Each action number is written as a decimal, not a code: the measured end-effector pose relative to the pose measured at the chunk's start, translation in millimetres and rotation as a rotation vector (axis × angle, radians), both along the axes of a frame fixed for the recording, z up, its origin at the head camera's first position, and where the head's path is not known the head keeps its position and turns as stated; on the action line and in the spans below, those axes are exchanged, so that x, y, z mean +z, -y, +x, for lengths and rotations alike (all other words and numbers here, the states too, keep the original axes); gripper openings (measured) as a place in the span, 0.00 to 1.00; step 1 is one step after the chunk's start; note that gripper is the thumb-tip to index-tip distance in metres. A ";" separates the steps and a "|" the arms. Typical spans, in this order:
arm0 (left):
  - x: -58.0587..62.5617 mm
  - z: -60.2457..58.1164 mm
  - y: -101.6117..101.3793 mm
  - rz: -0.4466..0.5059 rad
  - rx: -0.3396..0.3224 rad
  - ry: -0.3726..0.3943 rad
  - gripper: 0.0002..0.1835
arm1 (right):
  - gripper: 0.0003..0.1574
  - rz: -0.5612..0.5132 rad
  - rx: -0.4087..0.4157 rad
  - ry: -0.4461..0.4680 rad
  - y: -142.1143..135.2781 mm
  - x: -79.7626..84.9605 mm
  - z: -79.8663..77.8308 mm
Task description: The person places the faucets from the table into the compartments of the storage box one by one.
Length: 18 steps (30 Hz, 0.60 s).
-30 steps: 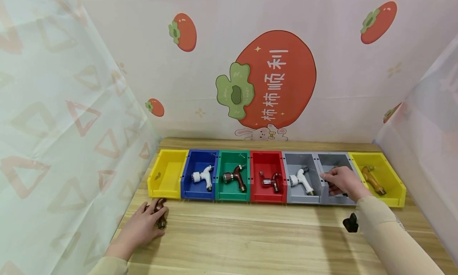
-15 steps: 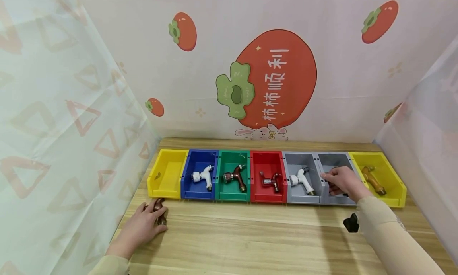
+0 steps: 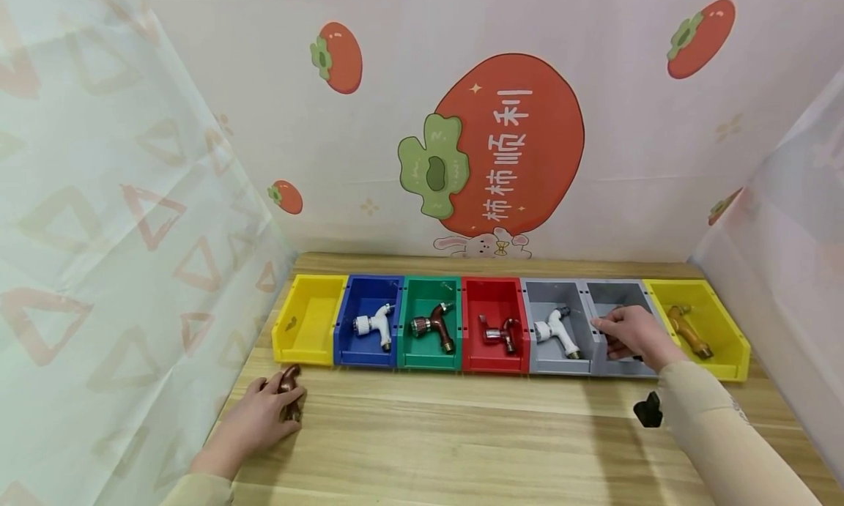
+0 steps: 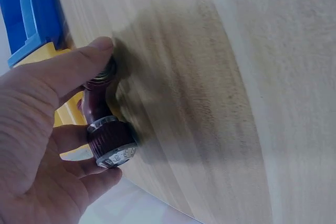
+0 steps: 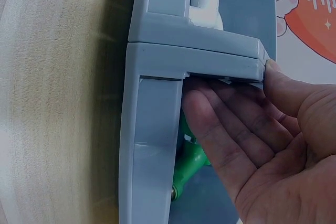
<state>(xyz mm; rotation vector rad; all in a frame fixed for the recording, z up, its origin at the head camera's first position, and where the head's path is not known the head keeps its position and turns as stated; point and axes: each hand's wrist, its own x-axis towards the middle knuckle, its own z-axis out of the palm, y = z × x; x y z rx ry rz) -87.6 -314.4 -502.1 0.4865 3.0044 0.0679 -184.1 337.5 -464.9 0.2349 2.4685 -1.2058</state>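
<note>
My left hand (image 3: pixel 253 418) holds a dark brown tap (image 3: pixel 289 389) over the wooden tabletop, just in front of the left yellow bin (image 3: pixel 303 356). In the left wrist view, the thumb lies at the tap's threaded end and the fingers reach round its ribbed knob (image 4: pixel 111 139). My right hand (image 3: pixel 634 334) grips the side wall of the right grey bin (image 3: pixel 626 367), thumb on the rim and fingers inside. Beneath those fingers, a green tap (image 5: pixel 190 166) shows partly in the right wrist view; the rest is hidden.
Joined bins form a row along the back. White taps lie in the blue bin (image 3: pixel 363 359) and left grey bin (image 3: pixel 559 367), a brown one in the green bin (image 3: pixel 425 362), a reddish one in the red bin (image 3: pixel 491 363), a yellow-brown tap (image 3: pixel 690 332) at far right.
The left hand has shifted slightly left and turned the brown tap a little in its fingers. The right hand stays where it was on the grey bin.
</note>
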 end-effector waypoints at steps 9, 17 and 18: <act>-3.0 3.5 6.5 0.015 -0.132 -0.086 0.29 | 0.21 -0.001 0.002 0.000 0.6 0.4 -0.2; -7.1 1.0 8.2 0.079 -0.357 -0.264 0.36 | 0.21 -0.005 -0.003 -0.003 0.2 0.2 -0.2; -7.3 -0.2 7.7 0.086 -0.386 -0.300 0.36 | 0.21 -0.006 -0.003 -0.002 0.3 0.1 -0.4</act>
